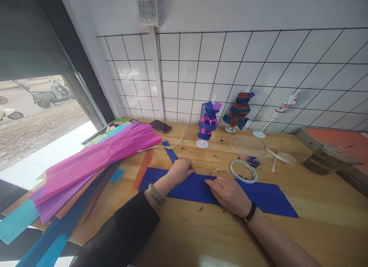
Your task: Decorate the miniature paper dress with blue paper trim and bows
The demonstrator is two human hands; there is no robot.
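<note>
1. Here, in the head view, a strip of blue crepe paper [258,198] lies flat on the wooden table [316,221], in the lower middle of the frame. Its long axis runs left to right, dropping slightly toward the lower right.
2. The left hand [181,170] rests at the strip's upper left edge with its fingers curled together, the tips down on the paper's far edge. Whether they pinch a fold there cannot be told. A pale bangle sits on that wrist, above a black sleeve [123,232].
3. The right hand [228,192] lies flat on the strip's middle, fingers loosely spread and pointing toward the left of the frame, pressing the paper down. A dark bead bracelet circles its wrist.
4. Both hands sit on the paper itself, so the strip runs beneath them; its longer free part stretches to the right, past the right hand, which is the nearer one to that end.
5. Just beyond the right hand lies a roll of tape [243,171]. A stack of coloured crepe sheets [94,159] fans out at left of the frame, and small paper dolls on stands [208,123] line the tiled wall.
</note>
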